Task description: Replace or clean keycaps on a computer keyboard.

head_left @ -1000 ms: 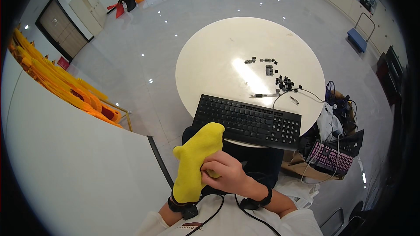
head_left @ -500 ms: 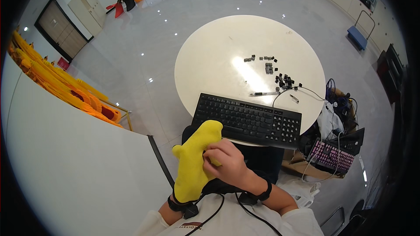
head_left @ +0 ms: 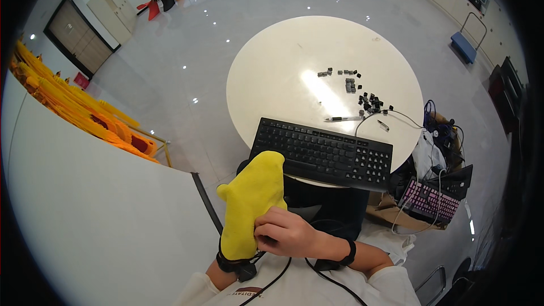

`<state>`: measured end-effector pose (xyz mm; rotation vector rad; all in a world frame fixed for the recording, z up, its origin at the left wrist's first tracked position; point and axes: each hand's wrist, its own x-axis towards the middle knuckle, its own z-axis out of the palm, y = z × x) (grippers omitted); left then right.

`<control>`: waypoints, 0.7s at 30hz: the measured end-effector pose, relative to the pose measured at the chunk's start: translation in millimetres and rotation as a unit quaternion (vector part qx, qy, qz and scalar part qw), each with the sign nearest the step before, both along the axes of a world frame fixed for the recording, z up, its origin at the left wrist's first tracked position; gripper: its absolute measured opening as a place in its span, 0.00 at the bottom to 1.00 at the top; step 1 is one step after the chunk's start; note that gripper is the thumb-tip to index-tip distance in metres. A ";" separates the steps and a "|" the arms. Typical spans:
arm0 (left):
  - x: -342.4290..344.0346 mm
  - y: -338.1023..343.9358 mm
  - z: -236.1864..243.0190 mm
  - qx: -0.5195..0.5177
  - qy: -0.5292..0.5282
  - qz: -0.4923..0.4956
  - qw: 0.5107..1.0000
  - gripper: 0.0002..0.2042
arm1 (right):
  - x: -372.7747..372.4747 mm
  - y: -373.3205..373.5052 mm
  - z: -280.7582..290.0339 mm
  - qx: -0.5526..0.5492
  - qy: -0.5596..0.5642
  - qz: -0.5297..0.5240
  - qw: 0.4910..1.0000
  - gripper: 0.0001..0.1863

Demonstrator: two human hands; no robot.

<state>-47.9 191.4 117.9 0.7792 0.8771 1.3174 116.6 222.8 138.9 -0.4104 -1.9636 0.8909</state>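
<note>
A yellow cloth mitt (head_left: pixel 249 198) covers my left hand (head_left: pixel 258 173) from the fingers down to the wrist, so the fingers themselves are hidden. My right hand (head_left: pixel 286 232) is closed on the mitt's right edge, low down near the left wrist. Just beyond the mitt lies a black keyboard (head_left: pixel 317 150) at the near edge of the round table. Its number pad at the right end has keycaps off. Pulled keycaps (head_left: pixel 371 103), black and grey, lie in a loose pile and small groups further back on the table.
The round white table (head_left: pixel 272 62) also bears a pen (head_left: pixel 344 118) and a small metal piece (head_left: pixel 383 126). A thin cable crosses its right side. Right of it, a pink-keyed keyboard (head_left: pixel 429 199) lies among bags and cables. A white panel (head_left: pixel 113 215) stands at my left.
My right hand has slid down along the mitt toward the left wrist. The mitt's upper part looks smoother and has shifted slightly left. The keyboard and keycaps stay in place.
</note>
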 end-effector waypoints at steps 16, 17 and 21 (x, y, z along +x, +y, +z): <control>2.0 -0.6 3.6 0.004 0.007 0.021 1.000 0.30 | 0.8 20.7 -2.8 -0.002 0.009 -0.098 0.995 0.14; 0.6 -2.7 1.9 0.001 0.006 0.020 1.000 0.30 | 2.0 15.2 -4.6 0.001 -0.002 -0.072 0.997 0.14; -4.4 -9.2 -2.9 -0.006 0.005 0.013 1.000 0.30 | 5.5 4.5 -7.9 0.009 -0.004 -0.022 1.000 0.14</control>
